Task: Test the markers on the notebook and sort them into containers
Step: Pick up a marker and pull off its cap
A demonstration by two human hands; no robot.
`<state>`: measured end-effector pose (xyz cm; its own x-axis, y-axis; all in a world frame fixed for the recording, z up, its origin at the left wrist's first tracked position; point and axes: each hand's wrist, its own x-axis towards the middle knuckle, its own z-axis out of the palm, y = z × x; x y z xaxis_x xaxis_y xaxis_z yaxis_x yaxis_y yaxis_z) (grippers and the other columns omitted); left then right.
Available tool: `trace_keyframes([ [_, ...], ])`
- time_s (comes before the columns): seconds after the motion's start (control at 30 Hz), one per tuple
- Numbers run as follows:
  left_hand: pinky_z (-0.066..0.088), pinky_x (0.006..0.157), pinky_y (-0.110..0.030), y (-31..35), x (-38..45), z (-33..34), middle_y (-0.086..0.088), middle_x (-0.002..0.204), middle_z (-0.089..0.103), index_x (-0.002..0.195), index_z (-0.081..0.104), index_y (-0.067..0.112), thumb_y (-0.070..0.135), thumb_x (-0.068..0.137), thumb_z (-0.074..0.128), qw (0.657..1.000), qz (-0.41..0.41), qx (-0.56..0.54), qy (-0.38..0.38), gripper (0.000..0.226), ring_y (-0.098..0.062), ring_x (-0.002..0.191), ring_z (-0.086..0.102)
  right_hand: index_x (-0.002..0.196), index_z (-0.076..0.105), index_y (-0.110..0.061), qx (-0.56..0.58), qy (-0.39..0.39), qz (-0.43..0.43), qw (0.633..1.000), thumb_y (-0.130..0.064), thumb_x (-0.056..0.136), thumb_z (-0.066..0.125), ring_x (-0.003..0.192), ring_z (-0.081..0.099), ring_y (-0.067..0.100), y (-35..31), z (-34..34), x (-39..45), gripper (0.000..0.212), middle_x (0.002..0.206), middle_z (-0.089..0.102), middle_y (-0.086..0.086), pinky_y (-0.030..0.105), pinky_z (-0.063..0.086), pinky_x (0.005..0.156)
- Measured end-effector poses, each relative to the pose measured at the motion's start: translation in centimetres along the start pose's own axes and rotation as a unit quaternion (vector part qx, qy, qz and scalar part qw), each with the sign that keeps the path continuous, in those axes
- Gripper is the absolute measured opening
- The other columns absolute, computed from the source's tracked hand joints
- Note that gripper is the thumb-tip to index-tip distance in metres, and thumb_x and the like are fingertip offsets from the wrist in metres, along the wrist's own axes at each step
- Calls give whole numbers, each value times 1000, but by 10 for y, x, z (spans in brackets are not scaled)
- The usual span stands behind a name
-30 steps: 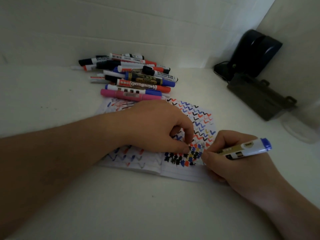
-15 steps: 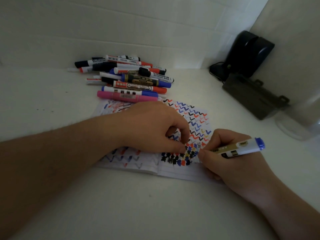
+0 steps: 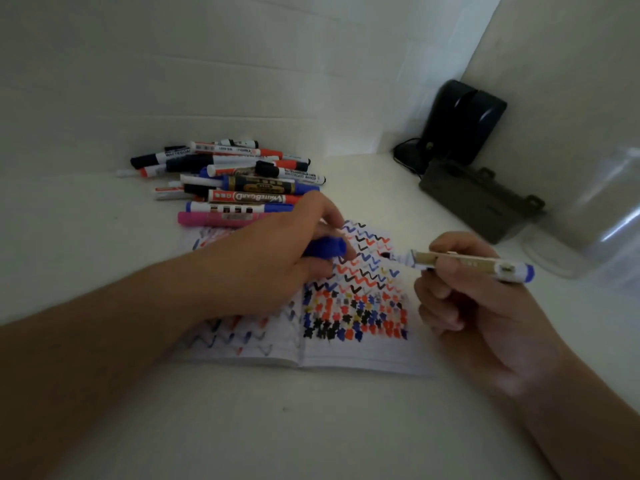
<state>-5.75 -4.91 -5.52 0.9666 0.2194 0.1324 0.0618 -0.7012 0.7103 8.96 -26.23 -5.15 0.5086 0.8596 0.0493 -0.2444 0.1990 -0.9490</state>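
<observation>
A: Hands? Left hand [image 3: 273, 258] over the notebook [image 3: 349, 355], fingers curled round a blue cap [image 3: 325, 247]. Right hand [image 3: 464, 292] grips a blue marker [image 3: 460, 262], held roughly level above the page.

B: Cap on the marker?

A: Off. Dark tip bare, pointing left at the cap, small gap between them. Neither touches the paper.

B: Notebook where?

A: Open flat on the white surface [image 3: 311, 427], between the two forearms. Upper page has red, blue and black zigzags, lower down rows of small blots, same colours plus some yellow.

B: Other markers?

A: Marker pile [image 3: 228, 181] just behind the notebook, near the back wall. Mixed red, blue, black caps; a pink marker [image 3: 211, 219] at the front edge of the pile, nearly touching the notebook.

B: Containers?

A: Clear plastic container [image 3: 588, 216] at far right, blurred. Dark green case [image 3: 481, 202] lying beside it, black device [image 3: 464, 123] in the corner behind.
</observation>
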Motion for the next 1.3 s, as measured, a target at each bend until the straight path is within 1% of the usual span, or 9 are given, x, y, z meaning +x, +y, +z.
trace_keyframes([
  [0.1, 57, 94, -28, 3, 0, 1, 25, 115, 71, 103, 44, 38, 22, 95, 70, 1000, -1, -27, -2, 32, 12, 108, 63, 97, 75, -11, 49, -13, 19, 999, -36, 64, 75, 51, 43, 19, -2, 0, 2, 42, 69, 58, 8, 29, 24, 48],
  [0.27, 57, 91, -22, 8, 0, 2, 29, 108, 70, 102, 48, 42, 29, 95, 70, 1000, -5, -6, -2, 27, 17, 101, 62, 95, 78, -6, 50, 13, 30, 998, -31, 72, 50, 51, 46, 20, 1, 1, 4, 43, 68, 60, 12, 23, 37, 44],
  [0.43, 58, 88, -24, 9, 0, 4, 23, 112, 68, 104, 47, 43, 33, 95, 69, 999, 0, 51, 4, 26, 7, 102, 64, 103, 76, -7, 17, 3, 51, 999, -32, 73, 62, 56, 50, 19, 7, 3, 5, 42, 74, 64, 12, 24, 46, 49],
  [0.63, 49, 73, -14, 16, 0, 7, 21, 96, 59, 110, 49, 39, 38, 98, 63, 993, 20, 114, 35, 18, 4, 90, 58, 91, 61, -14, -58, 52, 48, 996, -19, 85, 62, 51, 51, 26, 9, 11, 6, 7, 79, 66, 20, 29, 35, 48],
  [0.73, 53, 73, -22, 21, -2, 9, 15, 96, 61, 113, 51, 35, 36, 101, 57, 996, 26, 72, 36, 14, -1, 86, 59, 82, 55, -14, -58, 64, 32, 996, -24, 94, 57, 51, 52, 26, 8, 12, 4, 16, 78, 67, 18, 30, 36, 49],
  [0.83, 47, 61, -21, 28, -3, 18, 10, 86, 58, 114, 47, 34, 32, 106, 48, 996, 38, 43, 60, 9, -4, 79, 56, 79, 55, -15, -59, 67, 29, 996, -29, 96, 57, 52, 53, 23, 5, 13, 2, 23, 75, 69, 13, 28, 40, 50],
  [0.97, 41, 60, -15, 37, 6, 33, 7, 78, 51, 111, 45, 26, 23, 108, 45, 994, 39, 63, 83, 4, -8, 64, 47, 83, 52, -13, -57, 70, 15, 996, -32, 97, 57, 57, 55, 22, 5, 9, 4, 24, 77, 70, 15, 26, 40, 49],
  [1.1, 42, 66, -20, 41, 13, 38, 6, 80, 50, 107, 45, 23, 16, 107, 45, 991, 39, 92, 88, 7, -10, 66, 45, 85, 51, -15, -50, 73, 23, 996, -36, 93, 61, 63, 58, 23, 5, 7, 5, 25, 77, 70, 14, 28, 34, 52],
  [1.3, 40, 52, -26, 32, 8, 42, 8, 69, 49, 90, 44, 28, 22, 105, 47, 981, 80, 128, 119, 17, -14, 59, 48, 85, 52, -18, -94, 62, 34, 993, -33, 103, 57, 68, 61, 28, 4, 9, 2, 24, 81, 71, 14, 31, 37, 57],
])
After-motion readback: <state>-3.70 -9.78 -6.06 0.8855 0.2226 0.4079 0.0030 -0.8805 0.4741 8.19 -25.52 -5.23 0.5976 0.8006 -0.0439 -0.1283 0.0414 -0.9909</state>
